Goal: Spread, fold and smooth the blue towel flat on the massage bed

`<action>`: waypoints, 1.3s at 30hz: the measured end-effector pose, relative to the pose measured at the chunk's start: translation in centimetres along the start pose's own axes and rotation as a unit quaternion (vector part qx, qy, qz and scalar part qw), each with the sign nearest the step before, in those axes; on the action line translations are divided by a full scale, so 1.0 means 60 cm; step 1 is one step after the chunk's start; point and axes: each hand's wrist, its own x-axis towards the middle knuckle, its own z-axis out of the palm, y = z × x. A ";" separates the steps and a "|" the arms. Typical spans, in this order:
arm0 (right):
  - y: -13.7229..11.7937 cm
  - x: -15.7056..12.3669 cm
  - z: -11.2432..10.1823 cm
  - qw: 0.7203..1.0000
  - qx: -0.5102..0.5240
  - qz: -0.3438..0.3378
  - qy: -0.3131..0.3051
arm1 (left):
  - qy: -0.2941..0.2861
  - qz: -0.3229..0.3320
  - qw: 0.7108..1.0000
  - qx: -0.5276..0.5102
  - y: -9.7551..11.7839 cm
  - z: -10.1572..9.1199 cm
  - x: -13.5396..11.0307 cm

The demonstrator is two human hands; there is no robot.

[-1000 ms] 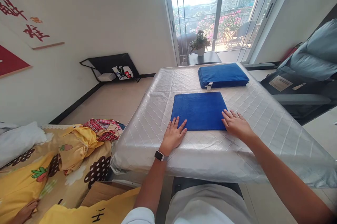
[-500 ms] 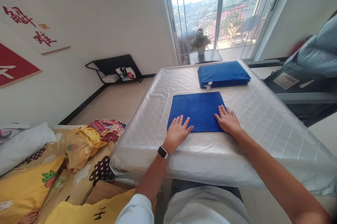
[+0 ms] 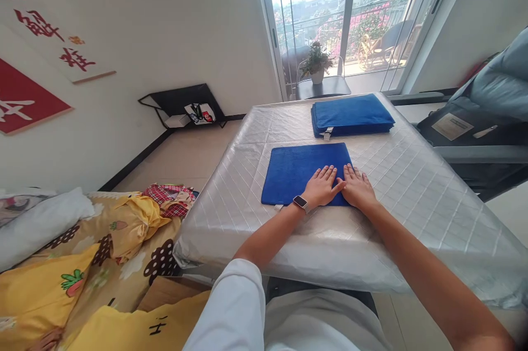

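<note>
Left hand (image 3: pixel 324 187) and right hand (image 3: pixel 357 187) lie flat and open, gripping nothing, side by side on the folded blue towel's (image 3: pixel 295 172) near right corner. Best to keep palms flat and press evenly so the fold stays square on the table (image 3: pixel 412 186).

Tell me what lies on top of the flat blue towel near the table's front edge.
Both hands rest flat on the blue towel: the left hand and right hand, side by side at its right end. The cloth beneath them is hidden.
</note>
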 end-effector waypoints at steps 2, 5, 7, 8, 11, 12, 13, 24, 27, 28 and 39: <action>-0.003 0.000 -0.004 1.000 0.006 0.006 -0.004 | -0.012 -0.014 1.000 0.001 -0.026 -0.006 -0.019; -0.005 -0.001 -0.008 1.000 0.013 0.009 -0.010 | -0.023 -0.060 0.998 0.002 -0.086 -0.020 -0.054; -0.006 -0.001 -0.010 1.000 0.014 0.011 -0.013 | -0.027 -0.107 0.994 0.007 -0.135 -0.029 -0.085; -0.006 0.000 -0.010 1.000 0.014 0.012 -0.014 | -0.030 -0.133 0.991 0.009 -0.160 -0.034 -0.103; -0.005 0.001 -0.010 1.000 0.011 0.016 -0.020 | -0.032 -0.199 0.979 0.007 -0.219 -0.043 -0.153; -0.005 0.002 -0.011 1.000 0.009 0.018 -0.023 | -0.029 -0.211 0.977 0.004 -0.231 -0.044 -0.167; -0.006 0.002 -0.011 0.999 0.006 0.020 -0.026 | -0.025 -0.217 0.976 0.001 -0.238 -0.045 -0.178; -0.002 0.015 -0.039 0.997 -0.050 0.008 -0.054 | -0.004 -0.213 0.977 -0.002 -0.240 -0.036 -0.184; -0.005 0.047 -0.057 0.998 -0.051 -0.010 -0.047 | -0.003 -0.209 0.978 0.004 -0.242 -0.034 -0.186; -0.007 0.060 -0.061 0.998 -0.048 -0.014 -0.045 | -0.003 -0.208 0.978 0.005 -0.243 -0.033 -0.186; 0.004 0.117 -0.005 1.000 0.005 0.009 0.013 | 0.013 -0.193 0.981 0.008 -0.248 -0.030 -0.191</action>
